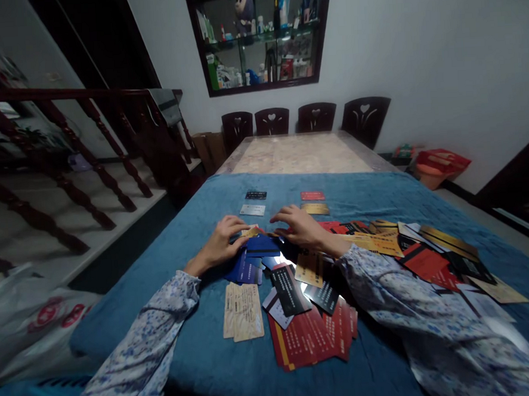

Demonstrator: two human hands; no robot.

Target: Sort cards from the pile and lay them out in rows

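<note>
- Nearest the camera, two sleeves in a pale flowered print reach forward over a blue cloth (202,351) that covers the near end of the table
- Between the forearms lies a fan of red cards (313,338), and just left of it a pair of beige cards (242,311) side by side, flat on the cloth
- A little farther on, black cards (290,289) overlap one another and a tan card – the heap is loose, with no clear order
- Right of the right forearm a wide scatter of gold, red and black cards (429,253) spreads toward the table's edge
- The left hand (222,243) rests on a stack of dark blue cards (250,264); its fingers are curled and pinch a small gold card (252,231) at the tips
- The right hand (300,227) lies palm down, fingers spread low over the heap, touching the cards beneath – whether it holds one I cannot tell
- Beyond the hands, four single cards sit apart in two columns: a white card (253,210) with a black card (256,195) behind it, and a gold one (315,208) with a red one (313,195) behind it
- Past the cloth the bare marble tabletop (297,154) shows, then four dark chairs (313,117) against the wall, and a glass-fronted wall cabinet (261,37) above them
</note>
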